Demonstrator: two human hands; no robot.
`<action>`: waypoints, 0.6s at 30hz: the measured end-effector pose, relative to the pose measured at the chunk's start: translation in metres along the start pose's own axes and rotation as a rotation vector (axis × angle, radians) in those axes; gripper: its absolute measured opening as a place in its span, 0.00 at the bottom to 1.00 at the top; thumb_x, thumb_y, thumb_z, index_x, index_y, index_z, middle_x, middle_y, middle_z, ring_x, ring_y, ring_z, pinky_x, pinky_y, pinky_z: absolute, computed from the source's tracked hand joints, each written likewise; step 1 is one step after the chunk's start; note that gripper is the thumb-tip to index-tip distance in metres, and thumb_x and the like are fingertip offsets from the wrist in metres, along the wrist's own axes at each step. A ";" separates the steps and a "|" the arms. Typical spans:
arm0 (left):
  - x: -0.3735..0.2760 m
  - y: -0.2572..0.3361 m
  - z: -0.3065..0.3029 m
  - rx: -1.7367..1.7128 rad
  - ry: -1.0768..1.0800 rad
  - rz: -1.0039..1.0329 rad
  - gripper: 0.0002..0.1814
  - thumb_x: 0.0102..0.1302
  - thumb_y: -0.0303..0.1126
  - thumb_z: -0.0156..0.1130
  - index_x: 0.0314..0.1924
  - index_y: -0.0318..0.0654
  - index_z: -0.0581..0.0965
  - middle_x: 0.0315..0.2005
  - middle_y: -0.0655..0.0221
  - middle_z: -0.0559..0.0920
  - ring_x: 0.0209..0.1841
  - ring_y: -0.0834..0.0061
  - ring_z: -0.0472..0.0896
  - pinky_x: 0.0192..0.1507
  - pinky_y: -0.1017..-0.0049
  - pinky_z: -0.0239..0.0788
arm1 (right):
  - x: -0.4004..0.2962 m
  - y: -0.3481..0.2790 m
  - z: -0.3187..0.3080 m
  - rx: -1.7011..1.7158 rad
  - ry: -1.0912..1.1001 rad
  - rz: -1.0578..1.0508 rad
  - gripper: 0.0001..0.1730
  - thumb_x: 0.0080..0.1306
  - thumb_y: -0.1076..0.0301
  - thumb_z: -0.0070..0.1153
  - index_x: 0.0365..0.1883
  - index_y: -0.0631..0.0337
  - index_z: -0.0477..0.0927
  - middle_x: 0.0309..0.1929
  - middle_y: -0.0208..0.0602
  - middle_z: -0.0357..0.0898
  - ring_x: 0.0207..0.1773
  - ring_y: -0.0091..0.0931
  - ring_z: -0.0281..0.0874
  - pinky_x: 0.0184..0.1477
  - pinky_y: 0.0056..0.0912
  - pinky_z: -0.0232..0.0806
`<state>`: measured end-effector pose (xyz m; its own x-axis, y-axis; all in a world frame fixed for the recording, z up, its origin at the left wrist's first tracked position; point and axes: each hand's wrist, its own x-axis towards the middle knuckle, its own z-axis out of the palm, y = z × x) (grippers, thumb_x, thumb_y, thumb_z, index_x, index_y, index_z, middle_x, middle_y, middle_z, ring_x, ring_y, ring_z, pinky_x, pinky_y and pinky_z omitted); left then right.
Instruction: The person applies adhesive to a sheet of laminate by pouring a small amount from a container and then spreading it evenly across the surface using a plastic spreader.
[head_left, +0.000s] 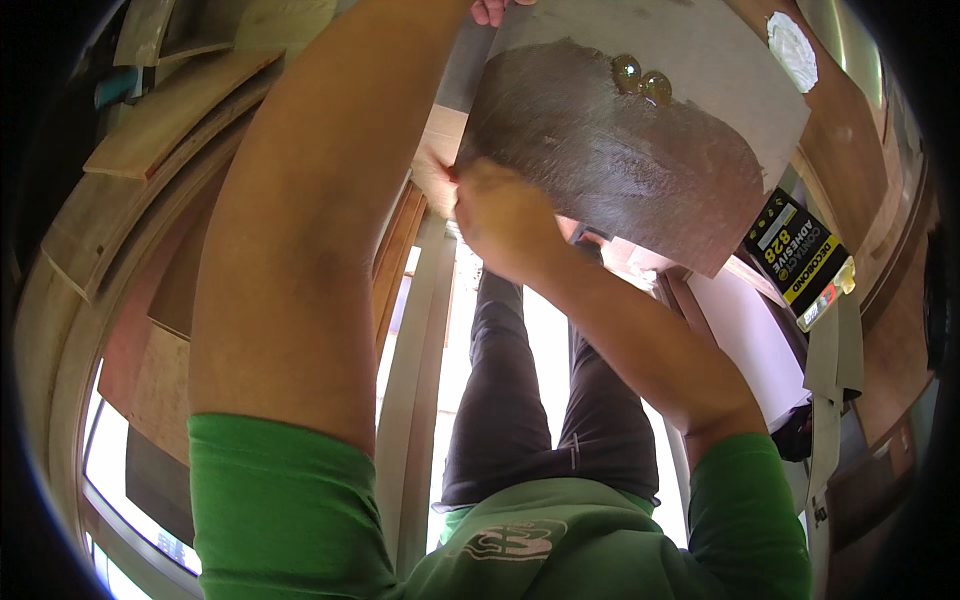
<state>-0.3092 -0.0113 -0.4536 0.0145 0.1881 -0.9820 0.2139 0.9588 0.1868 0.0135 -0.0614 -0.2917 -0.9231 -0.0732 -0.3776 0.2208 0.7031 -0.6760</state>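
A flat grey-brown panel (720, 97) lies before me, its near half coated with dark, wet adhesive (600, 165). Two glossy amber blobs of adhesive (641, 80) sit along the far border of the wet area. My left hand (491, 11) is mostly cut off by the top of the picture; its fingers and thumb grip the panel's far left edge. At the near left edge of the panel is my right hand (510, 214), closed and blurred by motion. A small reddish tool (448, 171), too blurred to identify, pokes out from its fingers.
Right of the panel stands a black and yellow Decobond adhesive tin (795, 255), with a small glue bottle (827, 294) beside it. A white round piece (791, 51) lies beyond. Wooden boards (180, 112) are stacked at left. A pale upright post (416, 360) stands by my legs.
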 end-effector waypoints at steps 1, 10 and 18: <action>0.013 -0.011 -0.010 -0.014 -0.053 -0.048 0.33 0.78 0.58 0.48 0.63 0.36 0.78 0.60 0.58 0.84 0.52 0.64 0.85 0.55 0.50 0.72 | 0.005 -0.003 -0.016 0.065 0.007 0.064 0.15 0.72 0.65 0.55 0.53 0.63 0.78 0.47 0.48 0.79 0.50 0.45 0.80 0.53 0.51 0.74; 0.009 0.002 -0.002 -0.032 0.019 0.019 0.38 0.77 0.57 0.50 0.74 0.35 0.66 0.60 0.54 0.83 0.54 0.60 0.84 0.59 0.47 0.71 | 0.011 0.053 -0.015 -0.444 0.184 -0.143 0.22 0.66 0.66 0.58 0.58 0.65 0.78 0.47 0.44 0.77 0.47 0.41 0.78 0.51 0.43 0.75; -0.007 -0.004 0.006 -0.052 0.074 0.047 0.37 0.77 0.55 0.50 0.74 0.34 0.65 0.59 0.50 0.83 0.56 0.57 0.84 0.58 0.45 0.73 | 0.016 0.047 -0.058 -0.382 0.170 -0.002 0.14 0.67 0.70 0.54 0.48 0.67 0.81 0.48 0.44 0.79 0.49 0.42 0.79 0.48 0.44 0.77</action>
<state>-0.3041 -0.0177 -0.4475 -0.0495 0.2463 -0.9679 0.1640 0.9580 0.2353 -0.0093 0.0112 -0.2926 -0.9694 0.0206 -0.2446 0.1156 0.9173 -0.3811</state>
